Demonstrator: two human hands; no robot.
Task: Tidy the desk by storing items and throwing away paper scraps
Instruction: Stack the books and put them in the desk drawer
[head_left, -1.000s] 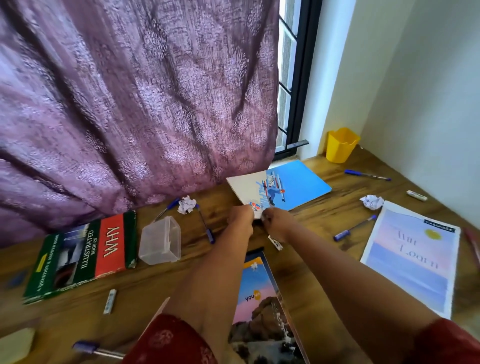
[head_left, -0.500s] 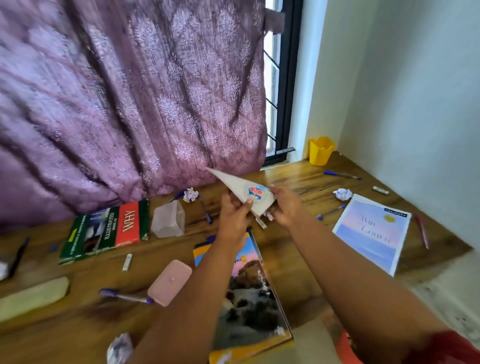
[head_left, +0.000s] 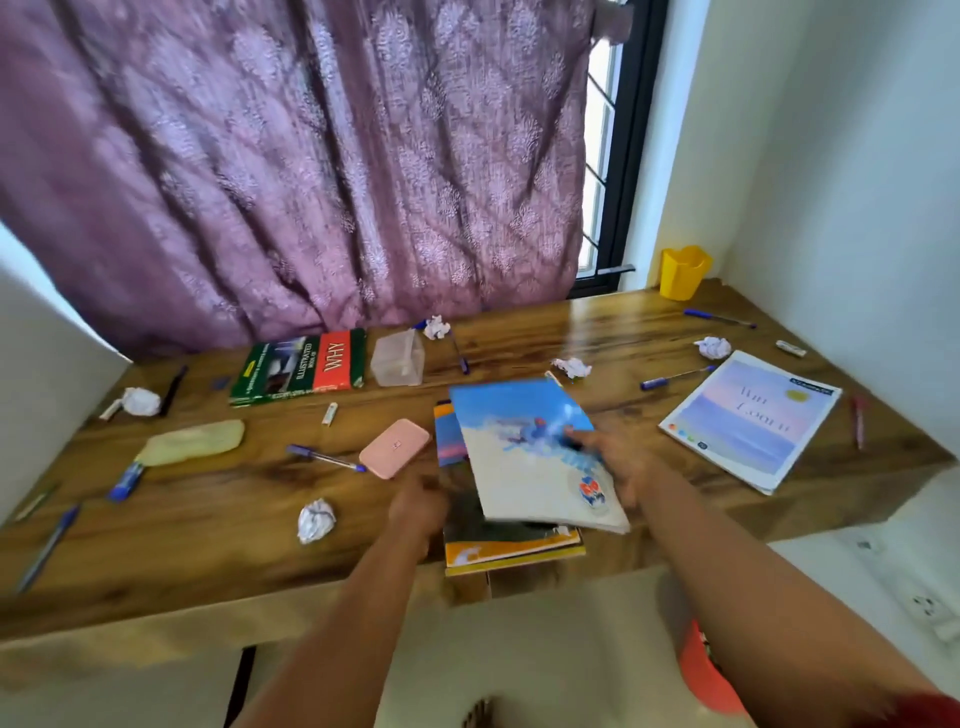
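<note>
A blue and white notebook (head_left: 524, 447) lies tilted on top of an orange-edged book (head_left: 509, 551) at the desk's front edge. My right hand (head_left: 618, 462) holds the notebook at its right side, thumb on the cover. My left hand (head_left: 415, 506) is blurred just left of the stack, with nothing visible in it. Crumpled paper scraps lie at the front (head_left: 315, 519), far left (head_left: 139, 401), back (head_left: 436, 327), middle (head_left: 571, 367) and right (head_left: 712, 347). Several blue pens, one of them (head_left: 324, 457) near the middle, lie scattered about.
A green and red book (head_left: 298, 366), a clear plastic box (head_left: 397, 358), a pink case (head_left: 395, 448) and a pale pouch (head_left: 192, 441) lie on the wooden desk (head_left: 519, 332). A pastel notebook (head_left: 750, 418) lies right. A yellow cup (head_left: 683, 273) stands in the back corner.
The blue notebook went from the back of the desk, up in both hands, down onto the orange-edged book. My left hand has let go of it. The view pulled back.
</note>
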